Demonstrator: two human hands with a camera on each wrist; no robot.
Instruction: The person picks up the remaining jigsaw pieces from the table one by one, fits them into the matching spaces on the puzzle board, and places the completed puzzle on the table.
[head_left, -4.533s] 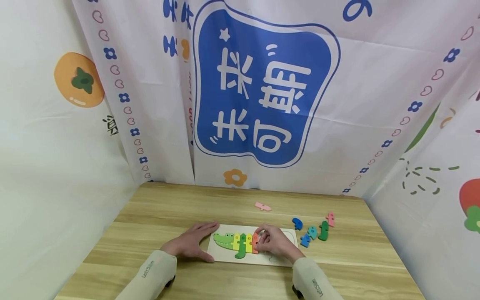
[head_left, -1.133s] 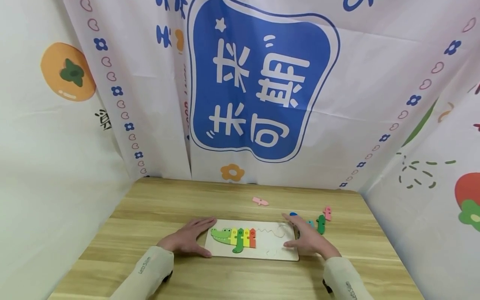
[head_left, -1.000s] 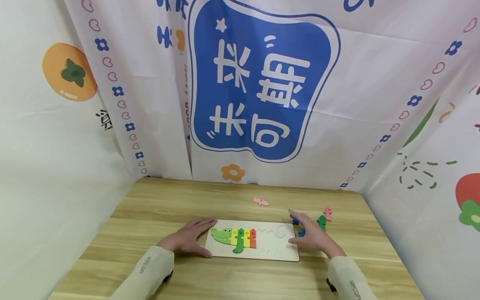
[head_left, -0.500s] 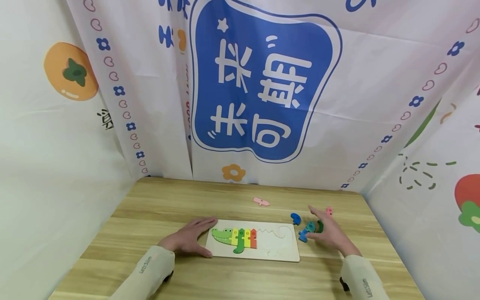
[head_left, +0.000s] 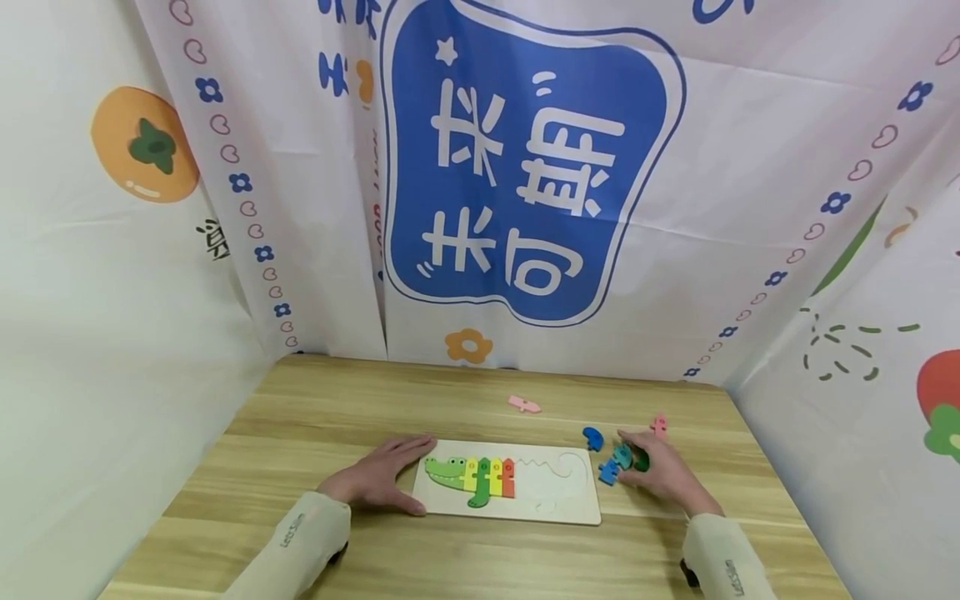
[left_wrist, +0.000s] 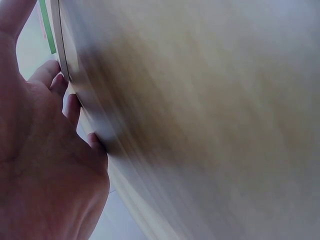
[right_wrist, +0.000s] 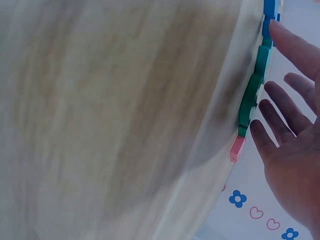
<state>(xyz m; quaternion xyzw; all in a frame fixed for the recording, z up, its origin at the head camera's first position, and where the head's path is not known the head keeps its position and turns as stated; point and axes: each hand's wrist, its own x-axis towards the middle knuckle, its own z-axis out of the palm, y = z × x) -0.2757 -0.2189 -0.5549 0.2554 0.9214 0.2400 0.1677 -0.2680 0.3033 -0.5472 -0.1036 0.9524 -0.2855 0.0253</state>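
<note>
A pale wooden puzzle board [head_left: 555, 504] lies on the table. On its left half sit a green crocodile head [head_left: 446, 472] and yellow, green and orange-red body pieces. My left hand [head_left: 375, 479] rests at the board's left end, thumb and fingers spread along its corners. To the right of the board my right hand [head_left: 667, 471] is over several loose pieces, its fingers extended. Its thumb and index finger are around a teal piece [head_left: 622, 454] and near a blue piece [head_left: 608, 472]; a dark green piece [right_wrist: 249, 102] is partly hidden beneath the hand. No grip on a piece shows.
A dark blue curved piece [head_left: 592, 438] lies by the board's upper right corner. One pink piece [head_left: 659, 425] is beyond my right hand, and a light pink piece [head_left: 524, 404] is behind the board. A printed cloth [head_left: 465, 343] hangs at the table's back edge.
My right hand has left the orange-red piece on the board and moved right to the loose pieces. Lately its index finger has come down toward the thumb. My left hand stays at the board.
</note>
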